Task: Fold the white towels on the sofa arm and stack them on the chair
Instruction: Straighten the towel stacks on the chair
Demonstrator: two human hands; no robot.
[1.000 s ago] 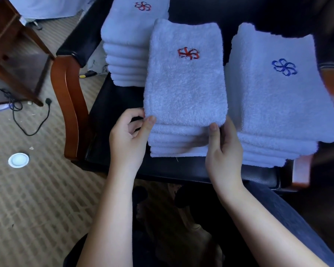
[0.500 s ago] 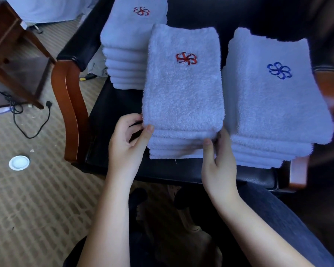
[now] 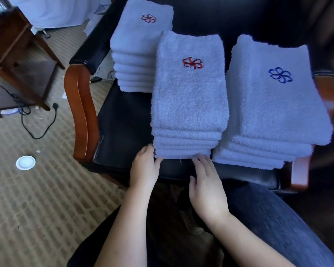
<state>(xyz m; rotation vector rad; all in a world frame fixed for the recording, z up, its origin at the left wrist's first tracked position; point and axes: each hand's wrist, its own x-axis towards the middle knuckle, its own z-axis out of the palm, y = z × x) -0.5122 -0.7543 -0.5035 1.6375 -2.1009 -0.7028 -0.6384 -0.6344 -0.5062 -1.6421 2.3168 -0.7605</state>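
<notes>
The right hand (image 3: 208,189) is lying flat with its straight fingertips touching the bottom front edge of the red-emblem towel stack (image 3: 189,97), which is sitting mid-seat on the chair (image 3: 121,122). The left hand (image 3: 144,168) is cupping that stack's corner — whether it is actually gripping is unclear. A blue-emblem towel stack (image 3: 274,105) is sitting on the chair's right side, and a second red-emblem stack (image 3: 139,45) is sitting toward the chair's back-left.

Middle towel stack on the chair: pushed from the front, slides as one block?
Probably shears: the middle stack is loose folded terry layers, uneven at the front where the left hand and right hand touch it. Likely soft and floppy if lifted from one edge. The smooth black chair seat may let it slide.
</notes>
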